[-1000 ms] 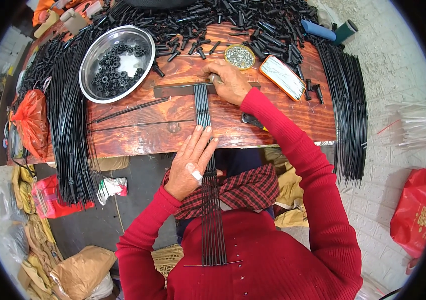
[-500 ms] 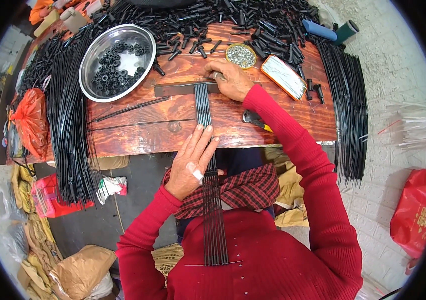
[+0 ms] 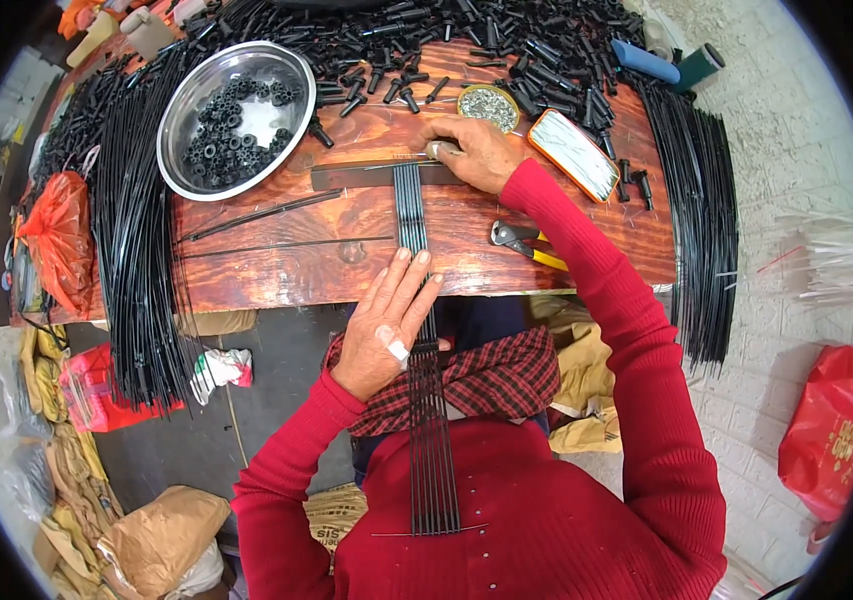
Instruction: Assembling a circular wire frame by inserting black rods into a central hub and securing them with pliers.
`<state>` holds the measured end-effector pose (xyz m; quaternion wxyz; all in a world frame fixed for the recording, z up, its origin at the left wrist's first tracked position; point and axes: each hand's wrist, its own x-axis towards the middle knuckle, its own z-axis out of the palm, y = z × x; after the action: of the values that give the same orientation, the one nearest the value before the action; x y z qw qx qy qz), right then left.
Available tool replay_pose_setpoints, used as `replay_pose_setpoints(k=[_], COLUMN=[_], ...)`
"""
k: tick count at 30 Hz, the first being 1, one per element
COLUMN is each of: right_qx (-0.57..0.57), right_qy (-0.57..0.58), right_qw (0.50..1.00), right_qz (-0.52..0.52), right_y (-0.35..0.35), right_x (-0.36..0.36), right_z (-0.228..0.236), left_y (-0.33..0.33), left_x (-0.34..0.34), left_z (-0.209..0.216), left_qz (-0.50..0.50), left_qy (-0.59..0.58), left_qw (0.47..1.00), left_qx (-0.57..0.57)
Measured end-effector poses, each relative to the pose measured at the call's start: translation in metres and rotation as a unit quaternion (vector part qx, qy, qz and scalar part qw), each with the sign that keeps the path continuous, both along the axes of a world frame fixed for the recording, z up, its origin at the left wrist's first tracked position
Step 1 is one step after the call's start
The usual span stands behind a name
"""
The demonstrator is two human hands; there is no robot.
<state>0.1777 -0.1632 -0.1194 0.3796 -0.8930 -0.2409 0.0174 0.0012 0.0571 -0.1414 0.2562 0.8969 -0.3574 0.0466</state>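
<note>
A flat row of thin black rods [image 3: 410, 205], which look like umbrella ribs, runs from the table over its front edge to my chest. A thin wire [image 3: 429, 532] crosses their near ends. My left hand [image 3: 383, 325] lies along the row at the table edge, fingers straight on top and the thumb tip showing at the far side, holding the rods. The far ends rest on a flat dark bar [image 3: 341, 177]. Over that bar my right hand [image 3: 476, 152] is closed, fingertips pinched at a thin metal wire [image 3: 382, 166] by the rod ends; the fingertips are partly hidden.
Yellow-handled end-cutting pliers [image 3: 516, 237] lie under my right forearm. A steel bowl [image 3: 171, 165] holds black ring-shaped parts. Round it are a dish of small metal bits [image 3: 487, 104], a white tray [image 3: 564, 150], rod bundles [image 3: 136, 280] and a heap of black tubular parts [image 3: 546, 80].
My right hand has shifted slightly right and up along the dark bar, and its forearm uncovers more of the pliers. My left hand stays put on the rods.
</note>
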Motion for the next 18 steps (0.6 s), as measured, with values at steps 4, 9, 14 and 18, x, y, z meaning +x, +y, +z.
replay_pose_setpoints(k=[4,9,14,18], right_qx=[-0.041,-0.08,-0.111,-0.117], right_qy=[-0.031,-0.117,-0.16,-0.18], right_qw=[0.999,0.99,0.981,0.977], right_qz=[0.005,-0.01,-0.015,-0.018], right_y=[0.003,0.008,0.011,0.014], right_x=[0.001,-0.003,-0.008,-0.011], right_z=[-0.001,0.0,0.001,0.002], left_y=[0.0,0.0,0.001,0.001], left_x=[0.0,0.0,0.0,-0.001], left_z=[0.001,-0.001,-0.001,-0.001], left_qz=[-0.003,-0.002,0.001,0.001], left_qy=[-0.002,-0.001,0.004,0.008], left_qw=[1.0,1.0,1.0,1.0], left_qx=[0.008,0.003,0.005,0.002])
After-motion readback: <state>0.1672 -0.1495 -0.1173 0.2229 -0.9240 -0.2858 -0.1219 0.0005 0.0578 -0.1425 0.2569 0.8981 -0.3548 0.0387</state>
